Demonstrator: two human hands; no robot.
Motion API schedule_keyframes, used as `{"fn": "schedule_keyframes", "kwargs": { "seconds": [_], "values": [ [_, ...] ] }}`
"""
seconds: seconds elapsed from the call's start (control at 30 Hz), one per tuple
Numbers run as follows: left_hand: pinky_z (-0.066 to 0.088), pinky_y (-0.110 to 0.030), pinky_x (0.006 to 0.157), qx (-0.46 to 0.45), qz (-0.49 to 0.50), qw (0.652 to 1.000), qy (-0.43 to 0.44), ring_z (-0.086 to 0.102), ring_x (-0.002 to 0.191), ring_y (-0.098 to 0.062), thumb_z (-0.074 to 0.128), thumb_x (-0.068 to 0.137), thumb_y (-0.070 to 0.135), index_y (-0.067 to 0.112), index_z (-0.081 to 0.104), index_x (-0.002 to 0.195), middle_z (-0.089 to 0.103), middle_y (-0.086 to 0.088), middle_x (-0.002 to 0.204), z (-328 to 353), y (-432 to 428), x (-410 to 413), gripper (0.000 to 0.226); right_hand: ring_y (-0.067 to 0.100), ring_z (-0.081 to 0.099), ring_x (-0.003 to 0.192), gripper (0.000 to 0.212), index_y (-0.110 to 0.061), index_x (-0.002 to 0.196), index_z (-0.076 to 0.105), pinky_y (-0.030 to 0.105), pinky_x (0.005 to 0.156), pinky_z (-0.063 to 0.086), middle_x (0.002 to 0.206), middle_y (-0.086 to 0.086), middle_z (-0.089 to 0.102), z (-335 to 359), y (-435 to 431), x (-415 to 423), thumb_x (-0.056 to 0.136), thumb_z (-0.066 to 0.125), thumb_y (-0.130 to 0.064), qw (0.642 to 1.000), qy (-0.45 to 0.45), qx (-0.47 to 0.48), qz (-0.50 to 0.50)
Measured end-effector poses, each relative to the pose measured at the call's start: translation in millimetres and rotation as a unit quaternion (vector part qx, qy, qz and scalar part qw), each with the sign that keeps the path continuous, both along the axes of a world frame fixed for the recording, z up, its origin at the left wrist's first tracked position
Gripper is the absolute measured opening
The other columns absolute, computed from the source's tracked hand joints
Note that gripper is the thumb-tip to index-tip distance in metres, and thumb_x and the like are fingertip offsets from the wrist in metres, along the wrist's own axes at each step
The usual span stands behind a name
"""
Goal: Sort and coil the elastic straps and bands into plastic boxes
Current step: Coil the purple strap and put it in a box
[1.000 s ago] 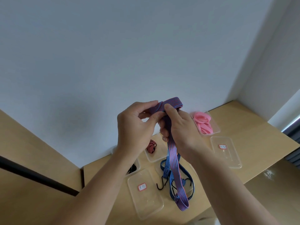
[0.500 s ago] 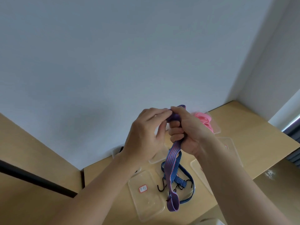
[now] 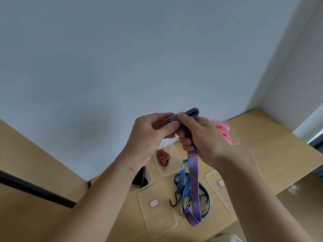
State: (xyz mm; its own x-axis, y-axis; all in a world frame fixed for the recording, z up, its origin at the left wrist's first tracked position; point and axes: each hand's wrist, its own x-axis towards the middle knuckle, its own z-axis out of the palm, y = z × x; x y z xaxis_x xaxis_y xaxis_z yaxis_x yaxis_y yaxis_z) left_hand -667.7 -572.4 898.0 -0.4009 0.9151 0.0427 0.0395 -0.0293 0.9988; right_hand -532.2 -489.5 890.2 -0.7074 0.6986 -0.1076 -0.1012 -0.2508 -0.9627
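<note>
Both hands hold a purple strap with red and blue stripes point(image 3: 193, 179) up above the table. My left hand point(image 3: 150, 137) pinches its folded top between thumb and fingers. My right hand point(image 3: 201, 137) is closed around the same fold, with a loop sticking out above it. The strap's long tail hangs down to a loop near the table's front edge. Below it a blue striped strap with black hooks point(image 3: 183, 186) lies loose on the table. A coiled red striped strap point(image 3: 162, 158) rests in a clear box. Pink bands point(image 3: 222, 131) fill another box at the back right.
Several clear plastic boxes stand on the wooden table point(image 3: 272, 154): one with a red-edged label point(image 3: 157, 212) at the front, one holding a black item point(image 3: 140, 179) at the left, others at the right point(image 3: 220, 186). A white wall rises behind.
The hands drew together and wound the strap at the top, then parted slightly; another loop now shows above my right hand. The hanging tail swung and stays about as long.
</note>
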Motion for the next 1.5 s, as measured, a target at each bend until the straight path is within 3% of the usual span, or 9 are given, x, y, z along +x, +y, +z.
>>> {"fn": "schedule_keyframes", "kwargs": {
  "seconds": [0.17, 0.4, 0.47, 0.63, 0.83, 1.2, 1.27, 1.37, 1.5],
  "values": [
    [0.058, -0.021, 0.074, 0.043, 0.139, 0.966, 0.215, 0.070, 0.073, -0.004, 0.091, 0.072, 0.007, 0.031, 0.071, 0.094, 0.074, 0.008, 0.079, -4.4, 0.1, 6.1, 0.038, 0.010, 0.032, 0.043, 0.035, -0.010, 0.084, 0.061, 0.019, 0.037, 0.026, 0.058, 0.001, 0.047, 6.5, -5.0, -3.2, 0.104, 0.051, -0.038, 0.996, -0.015, -0.085, -0.031],
    [0.055, -0.031, 0.065, 0.235, 0.165, 0.810, 0.511, 0.065, 0.071, -0.022, 0.087, 0.074, -0.007, -0.001, 0.075, 0.099, 0.066, -0.012, 0.089, -12.0, -4.8, 3.9, 0.029, 0.010, 0.027, 0.044, 0.042, -0.016, 0.077, 0.061, 0.020, 0.037, 0.024, 0.057, -0.001, 0.043, 13.8, -3.7, -6.4, 0.097, 0.057, -0.053, 0.993, -0.012, -0.109, -0.053],
    [0.057, -0.029, 0.067, 0.226, 0.143, 0.839, 0.473, 0.067, 0.074, -0.021, 0.087, 0.075, -0.004, 0.002, 0.074, 0.104, 0.067, -0.010, 0.094, -13.2, -5.6, 0.2, 0.032, 0.010, 0.024, 0.045, 0.040, -0.015, 0.080, 0.060, 0.021, 0.038, 0.022, 0.058, -0.001, 0.041, 12.2, -3.1, -4.8, 0.098, 0.057, -0.050, 0.995, 0.008, -0.092, -0.049],
    [0.062, -0.037, 0.066, 0.031, -0.003, 0.999, 0.040, 0.075, 0.072, -0.028, 0.081, 0.081, 0.030, 0.026, 0.074, 0.112, 0.071, 0.003, 0.095, 4.4, -6.7, -3.0, 0.032, 0.009, 0.021, 0.045, 0.045, -0.009, 0.089, 0.065, 0.021, 0.039, 0.019, 0.060, 0.001, 0.039, 10.6, -1.2, 0.3, 0.093, 0.056, -0.053, 0.998, 0.031, -0.038, -0.025],
    [0.059, -0.028, 0.068, 0.020, 0.062, 0.993, 0.099, 0.075, 0.066, -0.022, 0.078, 0.087, 0.017, 0.021, 0.076, 0.105, 0.075, 0.004, 0.089, 3.3, -3.6, 1.7, 0.019, 0.011, 0.026, 0.049, 0.048, -0.013, 0.085, 0.074, 0.022, 0.042, 0.022, 0.062, 0.000, 0.042, 13.3, -6.0, 1.9, 0.095, 0.052, -0.055, 0.999, 0.002, -0.028, -0.024],
    [0.056, -0.029, 0.071, 0.280, 0.210, 0.777, 0.523, 0.062, 0.083, -0.017, 0.079, 0.083, -0.005, -0.006, 0.074, 0.104, 0.064, -0.015, 0.094, -16.7, -8.9, 17.5, 0.022, 0.010, 0.034, 0.046, 0.046, -0.015, 0.070, 0.070, 0.020, 0.039, 0.032, 0.061, -0.001, 0.046, 25.4, -7.6, 12.9, 0.086, 0.064, -0.057, 0.988, 0.057, -0.139, -0.041],
    [0.058, -0.026, 0.073, 0.260, 0.170, 0.827, 0.469, 0.066, 0.084, -0.017, 0.083, 0.080, -0.001, -0.001, 0.074, 0.106, 0.064, -0.012, 0.098, -13.6, -10.7, 17.1, 0.027, 0.011, 0.035, 0.046, 0.047, -0.017, 0.062, 0.073, 0.020, 0.040, 0.033, 0.060, 0.001, 0.046, 23.0, -9.0, 13.9, 0.090, 0.061, -0.052, 0.989, 0.070, -0.123, -0.051],
    [0.060, -0.033, 0.068, 0.092, 0.020, 0.991, 0.096, 0.072, 0.080, -0.022, 0.084, 0.077, 0.028, 0.016, 0.073, 0.111, 0.069, -0.008, 0.099, 5.3, -15.3, 16.0, 0.038, 0.011, 0.037, 0.048, 0.045, -0.015, 0.068, 0.076, 0.020, 0.042, 0.033, 0.062, 0.002, 0.048, 20.3, -11.4, 17.9, 0.090, 0.058, -0.049, 0.993, 0.075, -0.084, -0.036],
    [0.057, -0.034, 0.057, -0.010, -0.034, 0.999, 0.009, 0.069, 0.066, -0.025, 0.079, 0.080, 0.032, 0.015, 0.075, 0.104, 0.070, -0.008, 0.083, 16.1, -15.4, 9.5, 0.030, 0.011, 0.040, 0.049, 0.066, 0.013, 0.097, 0.062, 0.021, 0.044, 0.037, 0.063, 0.003, 0.049, 21.9, -12.7, 16.6, 0.087, 0.055, -0.052, 0.998, 0.055, -0.018, -0.029]
  ]
}}
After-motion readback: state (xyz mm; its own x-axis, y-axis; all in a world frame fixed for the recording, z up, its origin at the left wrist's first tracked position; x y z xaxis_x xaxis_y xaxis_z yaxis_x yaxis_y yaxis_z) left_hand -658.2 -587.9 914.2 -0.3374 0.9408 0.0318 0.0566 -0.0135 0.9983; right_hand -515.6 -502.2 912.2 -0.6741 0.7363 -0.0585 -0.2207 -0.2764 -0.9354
